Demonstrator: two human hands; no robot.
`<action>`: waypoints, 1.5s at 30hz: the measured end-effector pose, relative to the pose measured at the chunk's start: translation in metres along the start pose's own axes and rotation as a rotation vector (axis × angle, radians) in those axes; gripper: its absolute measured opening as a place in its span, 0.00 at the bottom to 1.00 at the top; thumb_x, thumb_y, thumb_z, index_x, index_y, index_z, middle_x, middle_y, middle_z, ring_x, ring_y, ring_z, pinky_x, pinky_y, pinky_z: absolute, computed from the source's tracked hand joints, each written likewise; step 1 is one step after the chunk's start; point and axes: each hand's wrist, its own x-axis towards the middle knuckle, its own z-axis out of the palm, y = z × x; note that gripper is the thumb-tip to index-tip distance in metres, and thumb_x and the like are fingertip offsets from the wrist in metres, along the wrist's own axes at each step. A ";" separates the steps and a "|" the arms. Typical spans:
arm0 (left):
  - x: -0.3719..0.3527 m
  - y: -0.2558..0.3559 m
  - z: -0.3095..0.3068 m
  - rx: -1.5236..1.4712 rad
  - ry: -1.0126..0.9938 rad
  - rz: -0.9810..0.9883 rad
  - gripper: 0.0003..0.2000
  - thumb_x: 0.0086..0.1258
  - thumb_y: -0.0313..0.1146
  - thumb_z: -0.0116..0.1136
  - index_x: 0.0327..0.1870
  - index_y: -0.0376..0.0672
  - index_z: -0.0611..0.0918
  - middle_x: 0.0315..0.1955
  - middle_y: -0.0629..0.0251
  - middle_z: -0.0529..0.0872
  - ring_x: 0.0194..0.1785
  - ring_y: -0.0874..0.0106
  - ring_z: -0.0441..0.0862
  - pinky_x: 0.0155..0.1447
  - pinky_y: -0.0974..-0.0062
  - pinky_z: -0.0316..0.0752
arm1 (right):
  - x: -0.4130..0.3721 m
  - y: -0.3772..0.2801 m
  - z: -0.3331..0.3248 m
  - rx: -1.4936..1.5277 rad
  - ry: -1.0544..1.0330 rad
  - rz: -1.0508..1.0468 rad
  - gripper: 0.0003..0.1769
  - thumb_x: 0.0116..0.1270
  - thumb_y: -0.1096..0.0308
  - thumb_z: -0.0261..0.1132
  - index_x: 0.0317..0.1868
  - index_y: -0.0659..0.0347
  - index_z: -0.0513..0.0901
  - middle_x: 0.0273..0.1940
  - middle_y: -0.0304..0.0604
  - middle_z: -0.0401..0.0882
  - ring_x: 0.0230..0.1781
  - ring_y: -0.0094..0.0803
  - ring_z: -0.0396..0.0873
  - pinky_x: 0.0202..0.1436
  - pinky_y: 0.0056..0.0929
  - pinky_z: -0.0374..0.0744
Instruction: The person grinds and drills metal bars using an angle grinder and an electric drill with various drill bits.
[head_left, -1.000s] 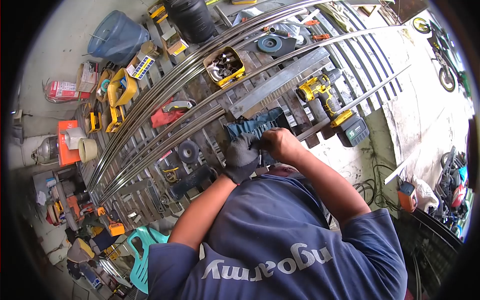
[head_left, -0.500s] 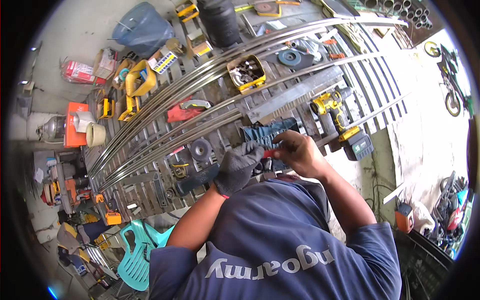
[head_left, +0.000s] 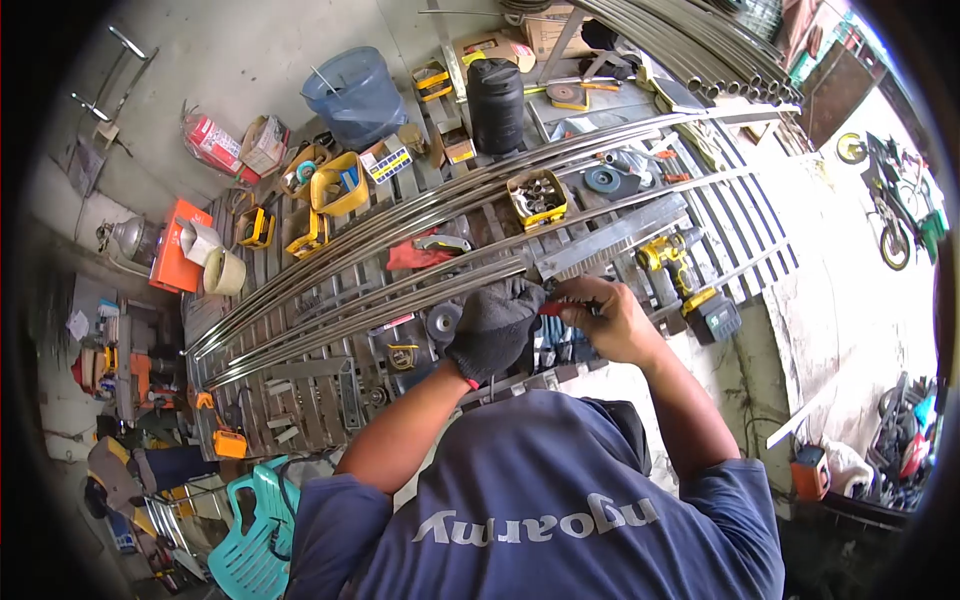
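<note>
My left hand (head_left: 497, 325), in a dark grey knit glove, is closed with its fingertips at the end of a small red object (head_left: 552, 308). What that glove grips is hidden. My bare right hand (head_left: 615, 318) pinches the red object between thumb and fingers; too little of it shows to name its kind. Both hands are close together in front of my chest, above the near edge of the slatted metal bench. Just below them lies a blue-grey cloth or glove (head_left: 562, 348). A yellow cordless drill (head_left: 668, 262) rests to the right of my right hand.
Long metal rods (head_left: 400, 215) curve across the bench (head_left: 325, 385). Beyond my hands are a yellow bin of metal parts (head_left: 537, 198), a flat metal bar (head_left: 620, 232) and a utility knife (head_left: 442, 243). A grinding disc (head_left: 443, 322) lies left of my glove. A turquoise chair (head_left: 250, 530) stands lower left.
The view has tilted upward, showing more of the far wall and pipes. My hands stay together at the red object, with the left glove turned so its back shows more.
</note>
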 end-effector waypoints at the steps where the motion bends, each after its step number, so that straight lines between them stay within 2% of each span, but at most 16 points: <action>1: -0.002 -0.002 -0.007 0.110 -0.028 0.087 0.07 0.79 0.31 0.61 0.46 0.39 0.89 0.37 0.49 0.91 0.40 0.50 0.91 0.43 0.57 0.83 | -0.002 0.000 0.007 -0.007 0.019 -0.055 0.15 0.77 0.73 0.74 0.61 0.64 0.89 0.48 0.51 0.92 0.48 0.40 0.90 0.56 0.38 0.84; 5: -0.019 -0.010 -0.028 0.216 -0.121 0.209 0.07 0.76 0.29 0.60 0.47 0.42 0.88 0.36 0.54 0.89 0.38 0.55 0.89 0.41 0.57 0.82 | -0.017 -0.020 0.031 -0.029 0.033 -0.032 0.14 0.79 0.71 0.73 0.60 0.64 0.88 0.48 0.53 0.90 0.49 0.46 0.89 0.58 0.41 0.83; 9: -0.035 0.007 -0.049 -0.172 -0.163 -0.070 0.11 0.85 0.35 0.60 0.45 0.38 0.89 0.33 0.55 0.91 0.37 0.58 0.92 0.40 0.61 0.82 | -0.024 -0.030 0.056 -0.074 0.188 -0.058 0.17 0.78 0.65 0.77 0.61 0.63 0.88 0.48 0.52 0.91 0.48 0.44 0.89 0.56 0.42 0.84; 11: -0.043 -0.018 -0.040 -0.031 0.011 0.152 0.13 0.87 0.38 0.63 0.43 0.38 0.90 0.28 0.61 0.89 0.32 0.75 0.82 0.36 0.66 0.79 | -0.030 -0.054 0.071 -0.182 0.437 0.064 0.20 0.76 0.57 0.79 0.57 0.65 0.90 0.41 0.51 0.90 0.42 0.41 0.87 0.51 0.42 0.84; 13: -0.053 -0.011 -0.040 -0.182 0.010 -0.058 0.13 0.87 0.38 0.67 0.46 0.37 0.92 0.30 0.71 0.90 0.33 0.84 0.79 0.37 0.72 0.77 | -0.034 -0.054 0.088 -0.167 0.479 0.178 0.20 0.77 0.55 0.79 0.53 0.66 0.90 0.37 0.50 0.88 0.38 0.38 0.85 0.48 0.42 0.83; 18: -0.078 -0.021 -0.041 -0.478 -0.259 0.003 0.10 0.85 0.32 0.67 0.53 0.34 0.92 0.42 0.71 0.93 0.45 0.85 0.83 0.48 0.77 0.81 | -0.051 -0.022 0.145 -0.001 0.594 0.149 0.21 0.82 0.54 0.74 0.42 0.66 0.87 0.31 0.47 0.86 0.33 0.30 0.80 0.41 0.38 0.80; 20: -0.082 -0.071 -0.026 -0.534 -0.336 -0.031 0.15 0.89 0.41 0.62 0.57 0.37 0.90 0.40 0.68 0.93 0.43 0.78 0.89 0.50 0.72 0.82 | -0.067 -0.032 0.152 0.064 0.505 0.238 0.20 0.82 0.56 0.74 0.42 0.68 0.87 0.28 0.45 0.84 0.31 0.30 0.80 0.39 0.38 0.80; 25: -0.089 -0.069 -0.021 -0.525 -0.434 0.157 0.15 0.89 0.41 0.61 0.55 0.39 0.91 0.42 0.75 0.91 0.46 0.82 0.86 0.52 0.76 0.81 | -0.081 -0.029 0.171 -0.151 0.513 0.329 0.19 0.79 0.57 0.76 0.43 0.69 0.88 0.34 0.57 0.91 0.35 0.44 0.90 0.43 0.44 0.85; 30: -0.077 -0.118 0.044 -0.107 -0.273 0.449 0.14 0.89 0.42 0.58 0.51 0.45 0.91 0.40 0.50 0.95 0.42 0.61 0.94 0.46 0.64 0.85 | -0.079 0.009 0.184 -0.157 0.651 0.423 0.19 0.85 0.56 0.67 0.48 0.68 0.89 0.43 0.67 0.89 0.50 0.67 0.89 0.55 0.54 0.84; 31: -0.077 -0.095 0.046 -0.048 -0.301 0.214 0.16 0.88 0.46 0.60 0.45 0.44 0.90 0.39 0.41 0.92 0.42 0.47 0.92 0.44 0.55 0.84 | -0.075 0.025 0.185 -0.145 0.682 0.447 0.19 0.85 0.57 0.66 0.48 0.69 0.88 0.44 0.69 0.89 0.51 0.68 0.88 0.55 0.55 0.84; 33: -0.072 -0.066 0.048 0.036 -0.207 -0.005 0.18 0.86 0.49 0.61 0.44 0.42 0.89 0.37 0.41 0.92 0.42 0.44 0.92 0.45 0.50 0.83 | -0.073 0.042 0.188 -0.147 0.779 0.438 0.19 0.86 0.59 0.62 0.47 0.70 0.85 0.44 0.74 0.88 0.51 0.72 0.87 0.55 0.59 0.83; 35: -0.059 -0.060 0.057 0.002 -0.131 -0.220 0.20 0.84 0.52 0.64 0.46 0.41 0.90 0.39 0.41 0.92 0.45 0.40 0.91 0.47 0.46 0.82 | -0.072 0.075 0.170 -0.193 0.861 0.431 0.18 0.86 0.60 0.62 0.46 0.71 0.82 0.42 0.75 0.87 0.50 0.73 0.87 0.53 0.62 0.83; 38: -0.033 -0.111 0.082 0.111 -0.102 -0.037 0.19 0.84 0.52 0.65 0.48 0.42 0.92 0.41 0.41 0.93 0.47 0.40 0.91 0.49 0.46 0.82 | -0.081 0.134 0.131 -0.145 0.793 0.490 0.19 0.86 0.59 0.63 0.42 0.70 0.80 0.40 0.74 0.87 0.48 0.74 0.87 0.50 0.64 0.82; 41: -0.010 -0.122 0.103 0.302 -0.190 -0.097 0.17 0.79 0.50 0.70 0.45 0.44 0.93 0.43 0.42 0.92 0.48 0.42 0.92 0.51 0.48 0.83 | -0.085 0.146 0.086 -0.204 0.704 0.438 0.19 0.84 0.58 0.65 0.42 0.70 0.83 0.39 0.73 0.87 0.49 0.74 0.87 0.51 0.63 0.82; 43: 0.001 -0.139 0.123 0.329 -0.254 -0.197 0.17 0.77 0.50 0.71 0.45 0.44 0.94 0.44 0.44 0.93 0.48 0.45 0.92 0.51 0.50 0.84 | -0.082 0.160 0.056 -0.154 0.683 0.405 0.18 0.81 0.59 0.70 0.43 0.70 0.86 0.39 0.69 0.88 0.46 0.68 0.89 0.50 0.58 0.84; 45: 0.002 -0.149 0.139 0.337 -0.155 -0.073 0.16 0.77 0.47 0.71 0.42 0.42 0.94 0.38 0.45 0.92 0.43 0.47 0.92 0.47 0.51 0.82 | -0.077 0.169 0.033 -0.070 0.668 0.389 0.14 0.79 0.63 0.72 0.44 0.69 0.87 0.38 0.65 0.89 0.42 0.60 0.90 0.49 0.51 0.85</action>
